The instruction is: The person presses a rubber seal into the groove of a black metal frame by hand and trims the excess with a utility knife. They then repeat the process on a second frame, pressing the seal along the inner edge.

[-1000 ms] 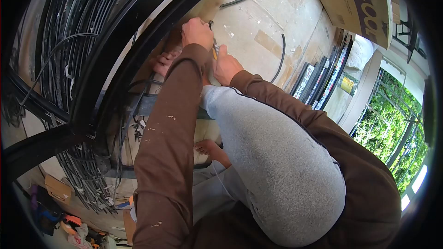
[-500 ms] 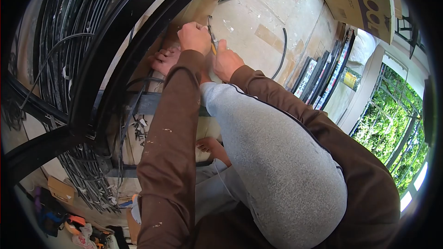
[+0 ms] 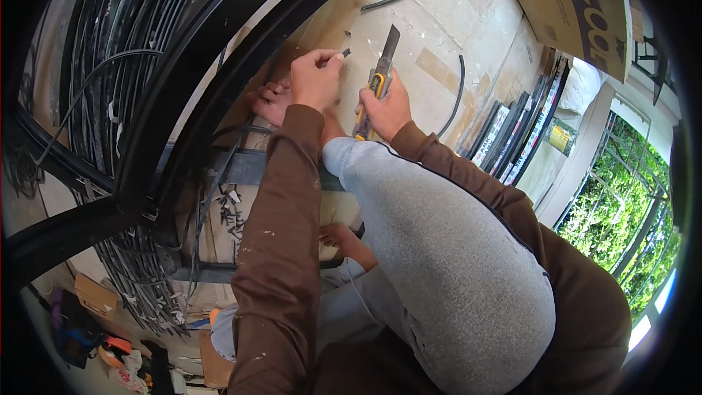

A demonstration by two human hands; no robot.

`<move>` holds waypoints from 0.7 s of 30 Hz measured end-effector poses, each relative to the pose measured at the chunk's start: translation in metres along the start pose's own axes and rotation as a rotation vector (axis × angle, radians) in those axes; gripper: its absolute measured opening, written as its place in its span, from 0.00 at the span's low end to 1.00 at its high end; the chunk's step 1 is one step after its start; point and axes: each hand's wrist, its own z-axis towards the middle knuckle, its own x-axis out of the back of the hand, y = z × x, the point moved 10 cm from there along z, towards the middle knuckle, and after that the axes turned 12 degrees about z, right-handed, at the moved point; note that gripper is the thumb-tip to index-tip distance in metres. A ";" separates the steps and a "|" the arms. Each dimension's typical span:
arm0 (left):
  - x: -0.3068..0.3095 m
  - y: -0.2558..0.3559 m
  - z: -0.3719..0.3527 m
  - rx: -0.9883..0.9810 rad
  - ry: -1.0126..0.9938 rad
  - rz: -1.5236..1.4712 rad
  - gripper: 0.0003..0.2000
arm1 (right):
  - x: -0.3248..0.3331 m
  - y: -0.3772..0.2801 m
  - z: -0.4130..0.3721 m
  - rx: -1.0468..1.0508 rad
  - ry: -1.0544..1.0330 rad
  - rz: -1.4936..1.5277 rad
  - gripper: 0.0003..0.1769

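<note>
A yellow-and-black utility knife (image 3: pixel 379 85) is gripped in my right hand (image 3: pixel 387 106), its wide blade extended and pointing up and away. To its left, my left hand (image 3: pixel 315 77) pinches a small dark piece (image 3: pixel 346 52) between thumb and fingertips; it resembles a short bit of black cable or rubber. The blade and this piece are apart. Below my left hand a bare foot (image 3: pixel 272 101) rests beside the black metal frame (image 3: pixel 197 80). My bent knee in grey trousers (image 3: pixel 446 234) fills the space under my right forearm.
Bundled black cables (image 3: pixel 110 51) run along the left behind the frame. Loose black strips (image 3: pixel 457 91) lie on the floor (image 3: pixel 417 29). Dark offcuts (image 3: pixel 232 216) are scattered by the frame's lower bar. Labelled black lengths (image 3: pixel 519 128) and a cardboard box (image 3: pixel 563 7) stand at right.
The knife has come away from my left hand, moving right, with its blade now in plain sight. My left hand has shifted slightly right and down, showing the small dark piece.
</note>
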 end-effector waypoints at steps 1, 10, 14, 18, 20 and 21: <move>-0.001 -0.002 -0.001 0.024 -0.027 -0.061 0.10 | -0.001 -0.002 0.004 -0.031 0.006 0.121 0.14; 0.009 0.027 -0.022 0.016 -0.142 -0.203 0.10 | -0.024 -0.044 0.024 -0.147 -0.113 0.295 0.14; 0.012 0.026 -0.028 0.082 -0.212 -0.312 0.09 | -0.026 -0.052 0.027 -0.186 -0.246 0.233 0.14; 0.012 0.019 -0.035 0.169 -0.359 -0.387 0.08 | -0.028 -0.055 0.025 -0.238 -0.374 0.123 0.12; 0.010 0.014 -0.044 0.265 -0.443 -0.454 0.07 | -0.029 -0.054 0.025 -0.246 -0.418 0.070 0.11; 0.007 0.013 -0.048 0.311 -0.487 -0.487 0.07 | -0.030 -0.051 0.027 -0.245 -0.441 0.051 0.11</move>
